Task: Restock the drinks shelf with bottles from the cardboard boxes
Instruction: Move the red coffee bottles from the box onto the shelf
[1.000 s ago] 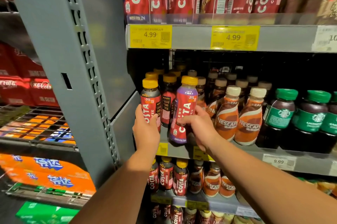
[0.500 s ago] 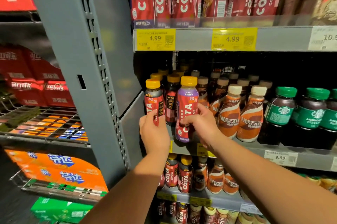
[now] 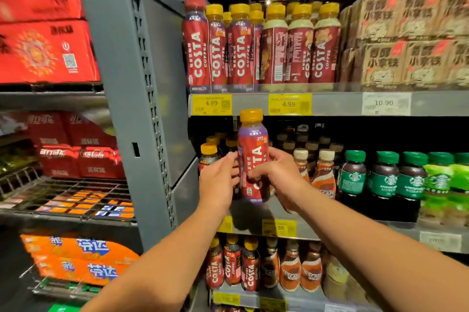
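Head view: right hand [image 3: 276, 174] gripping tall Costa bottle [image 3: 252, 157] mid-body. Bottle standing upright, cap pointing twelve o'clock, below upper shelf [image 3: 337, 103]. Left hand [image 3: 220, 177] touching its nine o'clock side. Matching Costa row [image 3: 241, 53] sitting at twelve, likely destination.

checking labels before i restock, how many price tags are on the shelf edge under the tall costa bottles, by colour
yellow 4.99 price tags: 2
white 10.90 price tag: 1
total: 3
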Motion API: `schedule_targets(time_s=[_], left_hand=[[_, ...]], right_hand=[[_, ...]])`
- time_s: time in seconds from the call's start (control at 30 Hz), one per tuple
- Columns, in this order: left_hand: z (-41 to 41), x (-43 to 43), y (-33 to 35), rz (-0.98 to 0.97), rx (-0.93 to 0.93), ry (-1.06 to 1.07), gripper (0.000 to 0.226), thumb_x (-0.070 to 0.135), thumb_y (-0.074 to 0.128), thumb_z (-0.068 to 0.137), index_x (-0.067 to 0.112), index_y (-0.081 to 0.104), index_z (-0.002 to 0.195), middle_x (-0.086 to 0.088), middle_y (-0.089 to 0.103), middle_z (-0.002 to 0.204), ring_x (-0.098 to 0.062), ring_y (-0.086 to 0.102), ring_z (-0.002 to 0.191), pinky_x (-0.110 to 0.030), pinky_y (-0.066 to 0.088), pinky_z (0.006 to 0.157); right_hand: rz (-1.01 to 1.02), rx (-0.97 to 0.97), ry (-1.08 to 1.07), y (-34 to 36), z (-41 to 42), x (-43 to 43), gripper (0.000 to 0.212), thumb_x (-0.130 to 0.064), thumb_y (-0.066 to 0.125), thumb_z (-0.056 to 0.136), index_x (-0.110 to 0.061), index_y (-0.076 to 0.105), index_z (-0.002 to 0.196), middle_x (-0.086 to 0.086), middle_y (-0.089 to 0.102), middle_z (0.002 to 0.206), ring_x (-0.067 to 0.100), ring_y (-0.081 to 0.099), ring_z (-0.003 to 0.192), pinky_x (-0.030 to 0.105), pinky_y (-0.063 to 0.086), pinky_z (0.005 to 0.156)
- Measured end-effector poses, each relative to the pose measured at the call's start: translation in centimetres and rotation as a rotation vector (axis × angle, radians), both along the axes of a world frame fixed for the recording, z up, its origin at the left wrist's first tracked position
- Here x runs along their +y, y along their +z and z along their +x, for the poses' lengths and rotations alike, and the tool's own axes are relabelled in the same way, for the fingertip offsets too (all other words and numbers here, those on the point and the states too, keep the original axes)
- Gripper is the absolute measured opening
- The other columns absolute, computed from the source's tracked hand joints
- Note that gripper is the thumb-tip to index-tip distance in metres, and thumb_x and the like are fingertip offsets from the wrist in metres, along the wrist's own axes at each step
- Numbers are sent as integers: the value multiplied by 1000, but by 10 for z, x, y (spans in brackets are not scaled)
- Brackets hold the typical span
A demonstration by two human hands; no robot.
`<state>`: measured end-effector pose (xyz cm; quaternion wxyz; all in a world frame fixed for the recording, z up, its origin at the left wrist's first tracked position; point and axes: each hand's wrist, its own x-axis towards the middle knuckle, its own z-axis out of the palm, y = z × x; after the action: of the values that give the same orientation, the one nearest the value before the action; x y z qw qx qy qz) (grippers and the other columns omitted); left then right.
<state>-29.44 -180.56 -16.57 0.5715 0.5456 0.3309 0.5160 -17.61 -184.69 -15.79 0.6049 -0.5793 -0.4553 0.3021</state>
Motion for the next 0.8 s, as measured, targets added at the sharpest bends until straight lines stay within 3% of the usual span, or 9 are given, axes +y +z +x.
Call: schedule_targets(time_s=[0.07,0.17,0.3,0.47,0.57,0.67,0.8], left_hand=[[-1,-9,13,39,-6,3,26,32,45,98,21,68,94,-4,72,89,-18,69,83,-19,49,56],[-5,-22,36,81,-42,1,33,35,41,99,15,68,103,0,71,85,-13,69,80,-29,56,75],[-6,-32,63,137,-93,-1,40,38,42,98,10,66,114,-2,71,97,-17,68,93,-40,54,89],[-4,-32,97,153,-175,25,38,38,43,98,9,65,109,-4,68,104,-19,65,100,-42,51,95],[-2,-27,116,185,-211,1,38,42,43,97,11,66,99,-3,69,104,-15,65,98,-35,51,94],[0,-12,134,219,-234,3,43,45,41,97,11,67,101,1,69,102,-10,65,95,-27,51,89],[4,14,148,249,-233,30,39,48,37,98,22,65,102,11,68,94,0,65,84,-13,48,64]], right_hand=[[24,-6,6,16,-2,-9,43,6,69,71,-11,63,109,7,68,101,23,64,96,33,52,80],[66,-33,-18,38,-5,-19,44,8,69,69,-8,62,110,4,67,95,18,63,89,27,48,69],[106,-13,-35,65,-8,-23,48,6,70,67,-8,58,111,7,68,97,25,66,93,41,53,84],[178,-10,-7,107,-7,-18,27,14,66,69,-9,61,83,4,67,71,19,64,69,29,53,68],[230,-3,-3,134,-5,-8,28,14,65,71,-10,60,86,2,68,70,15,65,66,25,51,59],[280,-16,-4,160,-4,8,31,8,68,72,-14,61,92,7,70,92,22,67,87,33,53,73],[321,-50,-2,181,-6,36,27,1,70,73,-18,63,91,6,69,98,23,65,97,41,53,86]])
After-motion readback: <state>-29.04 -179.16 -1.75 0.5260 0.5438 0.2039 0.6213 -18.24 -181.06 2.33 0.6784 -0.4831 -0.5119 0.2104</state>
